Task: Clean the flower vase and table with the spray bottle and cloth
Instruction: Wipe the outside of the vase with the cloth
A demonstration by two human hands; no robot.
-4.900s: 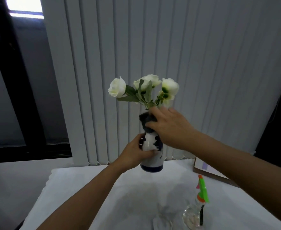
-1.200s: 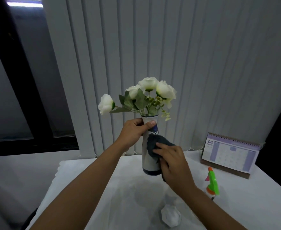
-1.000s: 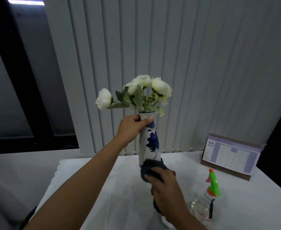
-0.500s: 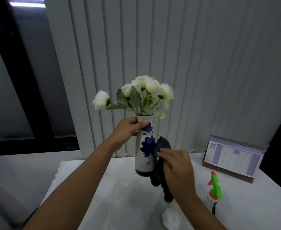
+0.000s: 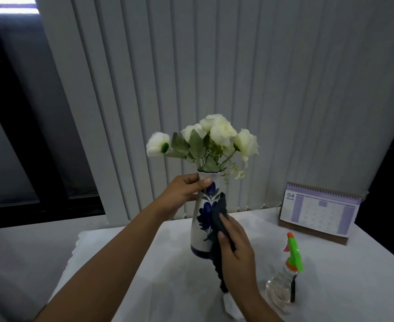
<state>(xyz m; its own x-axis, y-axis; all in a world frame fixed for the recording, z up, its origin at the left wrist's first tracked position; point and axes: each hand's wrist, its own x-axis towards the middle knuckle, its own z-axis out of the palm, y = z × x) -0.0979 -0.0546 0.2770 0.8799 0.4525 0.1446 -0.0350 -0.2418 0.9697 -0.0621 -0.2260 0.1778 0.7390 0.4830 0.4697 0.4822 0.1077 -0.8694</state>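
Table (image 5: 330, 287) in white before vertical blinds (image 5: 214, 77); hands: left (image 5: 182, 194) clasps vase (image 5: 200, 228), right (image 5: 235, 249) presses cloth (image 5: 219, 217)

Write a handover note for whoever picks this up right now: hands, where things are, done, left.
Left hand: gripping the vase at its neck, holding it upright; whether its base touches the table is unclear.
Right hand: pressing the dark cloth against the vase's right side, cloth tail hanging down.
Spray bottle: standing on the table to the right, untouched. White flowers in the vase. Calendar at back right.
Done: vase wipe under way.
Left: finish the vase, set it down, then spray and wipe the table.
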